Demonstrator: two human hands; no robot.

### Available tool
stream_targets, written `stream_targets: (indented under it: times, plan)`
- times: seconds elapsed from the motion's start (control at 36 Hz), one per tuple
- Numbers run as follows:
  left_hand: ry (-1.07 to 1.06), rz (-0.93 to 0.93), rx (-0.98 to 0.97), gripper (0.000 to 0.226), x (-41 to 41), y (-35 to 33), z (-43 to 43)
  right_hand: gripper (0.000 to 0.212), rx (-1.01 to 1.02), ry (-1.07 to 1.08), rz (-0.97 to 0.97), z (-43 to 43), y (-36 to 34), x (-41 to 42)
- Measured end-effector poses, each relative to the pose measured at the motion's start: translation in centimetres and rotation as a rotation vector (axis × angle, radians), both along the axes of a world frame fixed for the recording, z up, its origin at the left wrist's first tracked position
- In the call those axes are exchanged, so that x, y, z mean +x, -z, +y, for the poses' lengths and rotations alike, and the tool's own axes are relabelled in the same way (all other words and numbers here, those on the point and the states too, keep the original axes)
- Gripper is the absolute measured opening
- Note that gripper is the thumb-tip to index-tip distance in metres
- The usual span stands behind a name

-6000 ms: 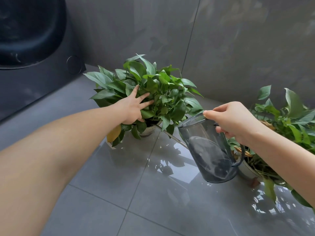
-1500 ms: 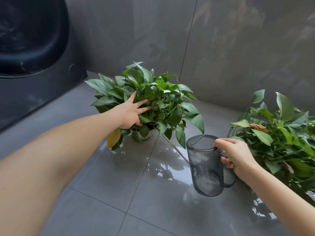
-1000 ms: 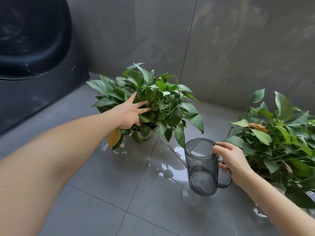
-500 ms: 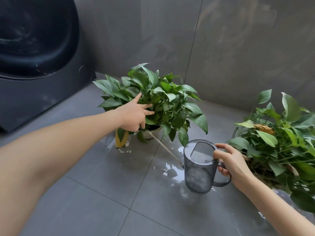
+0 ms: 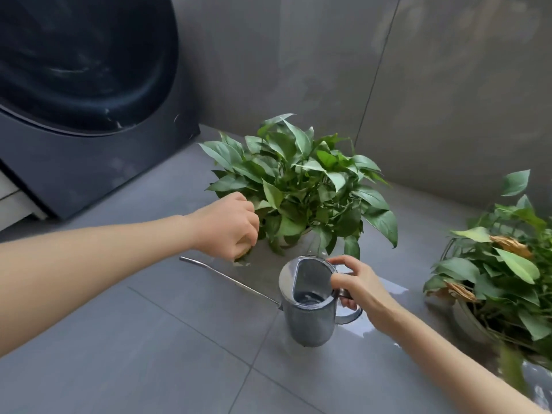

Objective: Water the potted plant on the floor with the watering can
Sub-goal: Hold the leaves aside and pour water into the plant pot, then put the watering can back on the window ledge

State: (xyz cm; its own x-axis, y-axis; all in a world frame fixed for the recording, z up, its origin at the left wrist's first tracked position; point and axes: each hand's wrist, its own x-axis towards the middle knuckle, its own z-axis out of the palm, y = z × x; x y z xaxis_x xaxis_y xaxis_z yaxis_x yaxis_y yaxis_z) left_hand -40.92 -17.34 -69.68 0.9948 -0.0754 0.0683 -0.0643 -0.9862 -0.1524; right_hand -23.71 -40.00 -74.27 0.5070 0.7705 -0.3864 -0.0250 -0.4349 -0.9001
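The potted plant (image 5: 298, 180), leafy green in a pale pot, stands on the grey tiled floor (image 5: 149, 354) near the wall. My left hand (image 5: 227, 225) is at its lower left side, fingers curled; a yellowish leaf tip (image 5: 240, 259) shows just under the hand. The translucent grey watering can (image 5: 310, 324) stands upright on the floor in front of the plant. Its thin metal spout (image 5: 227, 279) points left, away from the pot. My right hand (image 5: 358, 288) grips the top of its handle.
A second potted plant (image 5: 501, 264) with some dried brown leaves stands at the right. A dark front-loading washing machine (image 5: 89, 85) fills the upper left. Grey tiled walls (image 5: 448, 85) close the corner behind. The floor is wet and shiny around the can.
The watering can has come down onto the floor and turned, so its spout has left the pot and points left. My left hand dropped from the foliage and curled at the plant's lower left.
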Motion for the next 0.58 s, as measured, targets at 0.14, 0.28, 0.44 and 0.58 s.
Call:
stream_targets:
  times: [0.14, 0.28, 0.44, 0.58]
  plan:
    - [-0.102, -0.195, -0.131, 0.025, -4.0, -0.7, 1.3, 0.038, -0.008, -0.106, 0.022, 3.2, 0.3, -3.1]
    - [-0.449, -0.369, -0.247, 0.029, -8.8, -0.5, 3.7, 0.046, -0.022, -0.212, 0.029, 7.0, 0.3, -6.1]
    - [-0.687, -0.303, -0.382, 0.048, -11.6, 0.3, 5.5, 0.022, 0.049, -0.233, 0.081, 10.9, -1.4, -8.1]
    - [-0.769, -0.379, -0.591, 0.05, -10.0, -2.3, 7.7, 0.025, 0.09, -0.189, 0.128, 14.0, -4.3, -8.2]
